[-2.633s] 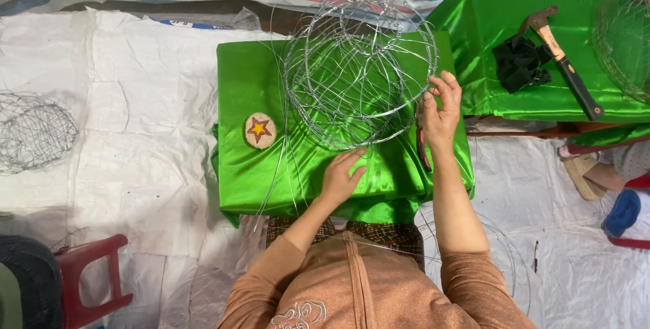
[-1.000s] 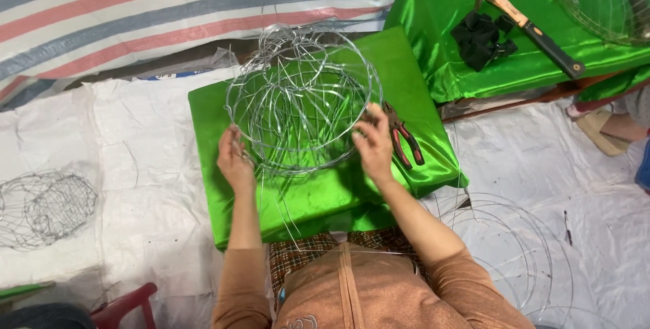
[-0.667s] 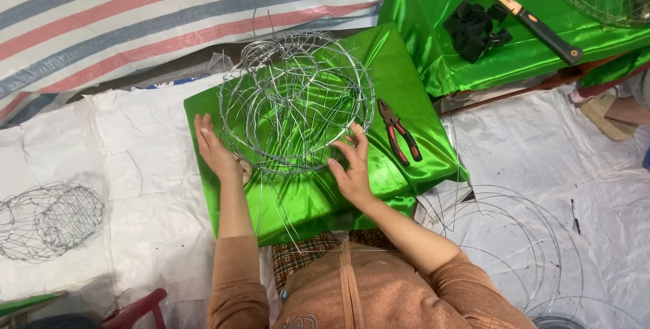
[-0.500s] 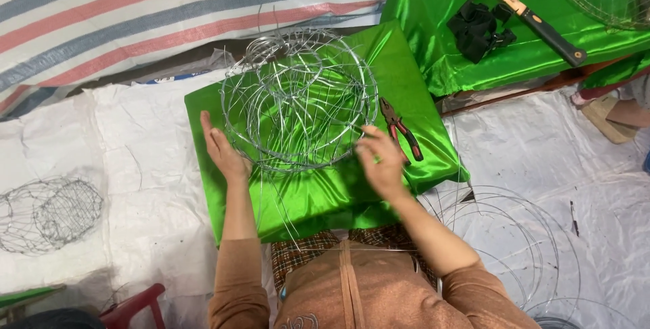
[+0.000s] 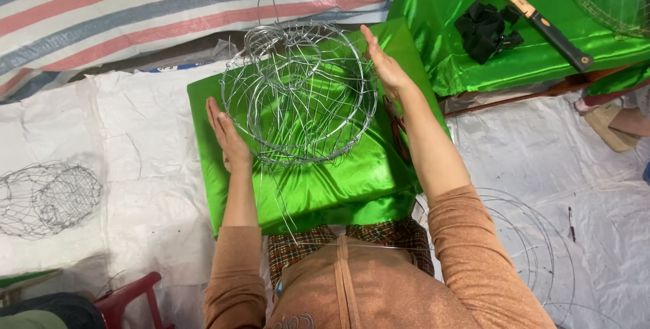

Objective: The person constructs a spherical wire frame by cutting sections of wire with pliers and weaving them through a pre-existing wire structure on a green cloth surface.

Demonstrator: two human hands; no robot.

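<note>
A white sheet (image 5: 101, 139) covered the floor, and on it stood a block wrapped in green cloth (image 5: 318, 187) with a round wire frame (image 5: 301, 92) resting on top. The left hand (image 5: 229, 136) lay flat against the frame's left rim, fingers straight and together, while the right hand (image 5: 387, 65) pressed its right rim, fingers likewise extended. A hammer (image 5: 535, 14) lay well apart on another green surface.

Round silver wire-mesh frame (image 5: 300, 92): bare grey metal. Shiny satin-covered block (image 5: 308, 180) beneath: bright green (second green-covered bench (image 5: 542, 4) likewise). Woven tarpaulin sheet (image 5: 135, 4): white, red and blue-grey stripes. Long orange-brown sleeves (image 5: 237, 268). Hammer (image 5: 535, 14): black grip, tan shaft.
</note>
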